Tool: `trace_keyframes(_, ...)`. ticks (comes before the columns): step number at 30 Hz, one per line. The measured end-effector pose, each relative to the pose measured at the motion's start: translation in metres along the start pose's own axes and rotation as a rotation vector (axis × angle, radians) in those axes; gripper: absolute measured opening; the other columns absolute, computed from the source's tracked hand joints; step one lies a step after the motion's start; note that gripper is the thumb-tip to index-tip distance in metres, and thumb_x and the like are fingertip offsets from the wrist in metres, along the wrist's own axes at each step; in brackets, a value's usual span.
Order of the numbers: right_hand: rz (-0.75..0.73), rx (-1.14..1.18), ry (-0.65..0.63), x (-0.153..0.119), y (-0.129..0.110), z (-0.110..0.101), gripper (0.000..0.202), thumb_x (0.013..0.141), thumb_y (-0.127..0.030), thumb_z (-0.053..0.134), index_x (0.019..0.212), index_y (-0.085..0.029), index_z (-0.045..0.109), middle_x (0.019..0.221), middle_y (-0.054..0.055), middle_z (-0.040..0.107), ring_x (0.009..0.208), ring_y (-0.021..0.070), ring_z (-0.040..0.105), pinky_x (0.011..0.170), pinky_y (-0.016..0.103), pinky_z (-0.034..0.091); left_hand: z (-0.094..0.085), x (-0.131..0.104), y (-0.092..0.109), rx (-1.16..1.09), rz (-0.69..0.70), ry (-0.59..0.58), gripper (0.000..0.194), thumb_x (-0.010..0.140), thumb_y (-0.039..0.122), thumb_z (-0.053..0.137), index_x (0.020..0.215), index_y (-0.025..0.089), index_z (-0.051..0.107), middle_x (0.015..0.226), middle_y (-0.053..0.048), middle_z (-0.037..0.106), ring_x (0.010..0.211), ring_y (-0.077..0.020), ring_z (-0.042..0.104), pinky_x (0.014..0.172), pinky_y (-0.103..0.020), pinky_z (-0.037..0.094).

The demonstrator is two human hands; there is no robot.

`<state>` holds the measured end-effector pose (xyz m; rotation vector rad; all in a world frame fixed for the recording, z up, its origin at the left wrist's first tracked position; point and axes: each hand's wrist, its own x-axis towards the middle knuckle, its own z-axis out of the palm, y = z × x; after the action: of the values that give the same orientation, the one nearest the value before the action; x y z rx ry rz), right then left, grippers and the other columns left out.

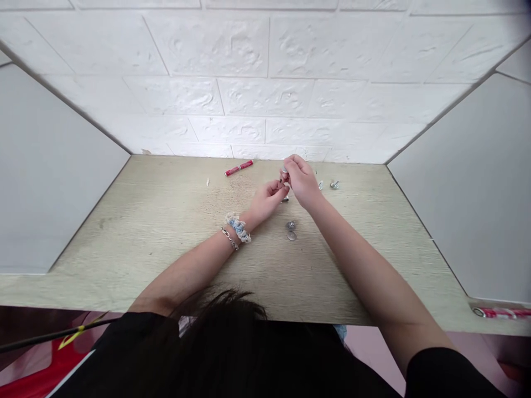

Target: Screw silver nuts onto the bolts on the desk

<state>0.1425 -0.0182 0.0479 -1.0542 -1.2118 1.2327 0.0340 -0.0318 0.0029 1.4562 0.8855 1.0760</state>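
Observation:
My left hand (269, 200) is closed in a pinch over the wooden table, a small dark bit showing at its fingertips that I cannot make out. Touching or nearly touching it, my right hand (299, 178) pinches a small silvery round piece (284, 169). A short dark and silver piece (285, 199) shows just below the left fingertips. Nearer to me on the table lie a small grey metal part (291, 225) and a flat silver disc (292, 236). Right of my right hand are a small clear piece (321, 185) and a shiny metal piece (334, 185).
A red tube (239, 168) lies near the white brick wall (244, 99), with a small white scrap (208, 181) to its left. Grey panels (53, 171) bound the table (166, 237) on both sides. Another red item (504, 313) lies at the right front edge.

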Motion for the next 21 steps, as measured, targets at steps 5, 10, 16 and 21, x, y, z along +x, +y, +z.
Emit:
trace_keyframes(5, -0.048, 0.129, 0.131, -0.005, 0.023, 0.015, 0.023, 0.095, -0.033, 0.042, 0.076, -0.019, 0.037, 0.069, -0.004, 0.048, 0.064, 0.0064, 0.051, 0.068, 0.022, 0.043, 0.0, 0.006, -0.004, 0.058, 0.066, 0.015, 0.027, 0.087, 0.036, 0.055, 0.071, 0.015, 0.051, 0.065, 0.001, 0.051, 0.061, -0.0071, 0.043, 0.058, -0.022, 0.035)
trace_keyframes(10, -0.21, -0.108, 0.161, -0.013, 0.037, 0.016, 0.022, 0.094, -0.03, 0.046, 0.076, -0.018, 0.043, 0.074, -0.003, 0.052, 0.073, 0.0075, 0.051, 0.077, 0.024, 0.04, -0.001, 0.008, -0.007, 0.129, 0.013, 0.059, 0.029, 0.092, 0.026, 0.048, 0.065, 0.015, 0.051, 0.06, 0.001, 0.047, 0.056, -0.008, 0.038, 0.055, -0.025, 0.032)
trace_keyframes(16, -0.186, -0.103, 0.102, -0.017, 0.039, 0.013, 0.029, 0.093, -0.045, 0.045, 0.081, -0.019, 0.046, 0.092, 0.0, 0.06, 0.086, 0.01, 0.055, 0.084, 0.027, 0.041, -0.002, 0.011, -0.013, 0.226, 0.063, 0.113, 0.023, 0.093, 0.025, 0.049, 0.072, 0.016, 0.051, 0.066, 0.001, 0.049, 0.062, -0.0098, 0.044, 0.06, -0.027, 0.038)
trace_keyframes(21, -0.219, -0.028, 0.081, -0.023, 0.042, 0.009, 0.035, 0.085, -0.054, 0.05, 0.081, -0.02, 0.046, 0.103, 0.002, 0.063, 0.094, 0.0122, 0.056, 0.09, 0.03, 0.042, -0.008, 0.009, -0.013, 0.569, 0.179, 0.056, 0.017, 0.095, 0.027, 0.044, 0.091, 0.015, 0.055, 0.077, -0.003, 0.059, 0.071, -0.0127, 0.053, 0.067, -0.027, 0.041)
